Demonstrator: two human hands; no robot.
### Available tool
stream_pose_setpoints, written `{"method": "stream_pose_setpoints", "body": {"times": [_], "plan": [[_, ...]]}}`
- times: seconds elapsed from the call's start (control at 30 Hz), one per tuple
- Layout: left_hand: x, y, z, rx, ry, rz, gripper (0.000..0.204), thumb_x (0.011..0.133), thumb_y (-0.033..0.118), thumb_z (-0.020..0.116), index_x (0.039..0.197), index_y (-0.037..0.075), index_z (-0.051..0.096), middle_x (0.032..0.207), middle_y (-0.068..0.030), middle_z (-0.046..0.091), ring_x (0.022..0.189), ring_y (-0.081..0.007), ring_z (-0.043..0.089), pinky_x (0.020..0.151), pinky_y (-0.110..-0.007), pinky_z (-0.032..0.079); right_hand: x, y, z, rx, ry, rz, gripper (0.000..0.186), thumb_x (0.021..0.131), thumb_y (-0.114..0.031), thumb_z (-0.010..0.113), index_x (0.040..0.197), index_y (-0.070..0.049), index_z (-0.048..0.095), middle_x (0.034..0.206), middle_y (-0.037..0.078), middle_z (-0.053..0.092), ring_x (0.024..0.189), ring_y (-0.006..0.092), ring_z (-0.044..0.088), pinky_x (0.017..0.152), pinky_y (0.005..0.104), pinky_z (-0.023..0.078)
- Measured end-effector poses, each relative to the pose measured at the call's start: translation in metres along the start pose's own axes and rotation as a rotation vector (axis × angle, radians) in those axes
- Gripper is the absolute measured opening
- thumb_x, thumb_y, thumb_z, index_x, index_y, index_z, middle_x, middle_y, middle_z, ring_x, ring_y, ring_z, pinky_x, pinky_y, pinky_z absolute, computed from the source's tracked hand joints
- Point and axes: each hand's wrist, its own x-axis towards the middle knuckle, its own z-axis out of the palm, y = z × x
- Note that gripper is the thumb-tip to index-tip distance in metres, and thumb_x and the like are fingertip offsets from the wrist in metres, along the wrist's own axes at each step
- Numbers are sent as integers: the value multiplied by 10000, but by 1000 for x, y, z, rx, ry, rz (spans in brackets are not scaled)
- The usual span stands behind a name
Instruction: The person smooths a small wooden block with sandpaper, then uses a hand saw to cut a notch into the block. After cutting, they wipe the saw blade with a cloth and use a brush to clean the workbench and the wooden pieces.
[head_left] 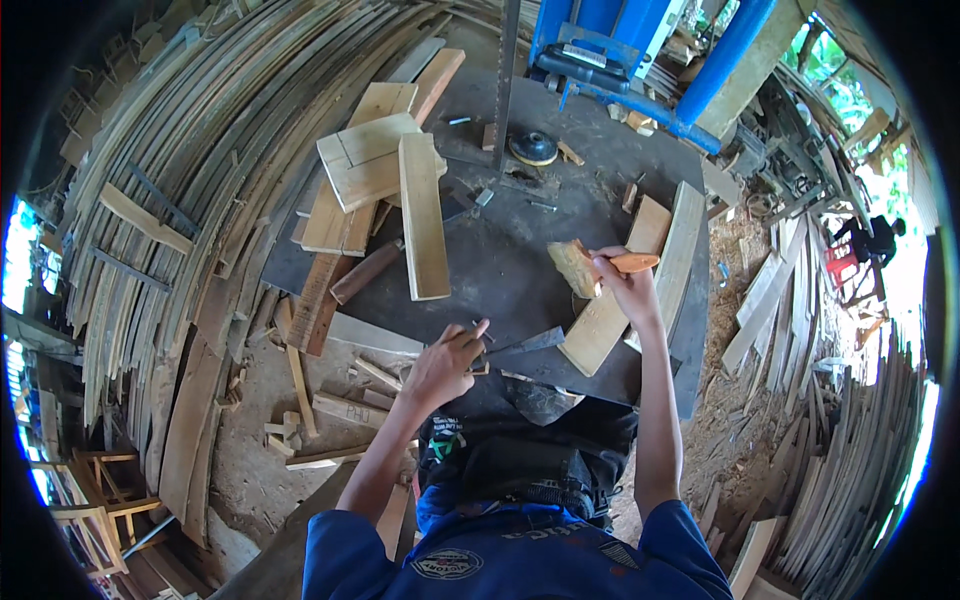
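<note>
My right hand (627, 285) grips a wide brush by its orange handle (636, 262). The brush's pale bristles (573, 268) point left, over a dark metal worktable (490, 275). Just beneath this hand lies a light wooden board (598, 330), with a longer board (672, 255) to its right. My left hand (445, 368) is at the table's near edge, fingers curled around something small that I cannot make out. Close to its fingertips is a flat grey metal strip (530, 343). Farther left, a narrow wood block (423, 220) leans against a stack of wood pieces (365, 160).
An upright saw blade (503, 85) runs down to the table near a round black disc (533, 148). Behind stands a blue machine frame (690, 110). Long planks (200, 130) fill the left side; offcuts (345, 410) lie on the floor. Another person (878, 240) sits far right.
</note>
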Motion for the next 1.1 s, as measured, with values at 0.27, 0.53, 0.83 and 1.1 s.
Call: {"method": "stream_pose_setpoints", "body": {"times": [0.27,0.53,0.83,1.1], "plan": [[-14,0,18,70,143,48,325,627,41,651,926,36,525,1212,-90,515,1155,-235,461,978,-383,358,67,-41,19,-296,-153,-319,103,794,-124,621,878,-64,613,723,64,609,607,140,546,572,269,428],[-16,2,23,141,175,61,334,637,62,655,945,58,526,1223,-90,506,1182,-199,441,1023,-428,287,104,-29,11,-525,56,-354,126,788,-174,616,877,-84,617,748,137,629,692,311,599,648,367,462],[-16,5,25,206,175,83,342,621,58,675,932,36,533,1242,-114,489,1189,-225,436,1020,-431,301,102,-29,28,-747,-340,-295,130,810,-213,587,923,-155,616,856,80,647,808,274,623,661,371,491],[-17,2,34,198,216,59,337,625,54,676,929,33,534,1245,-115,486,1184,-227,441,1015,-435,305,116,-20,30,-716,-58,-291,169,808,-268,583,934,-159,610,744,137,621,747,333,603,646,431,468]]}}
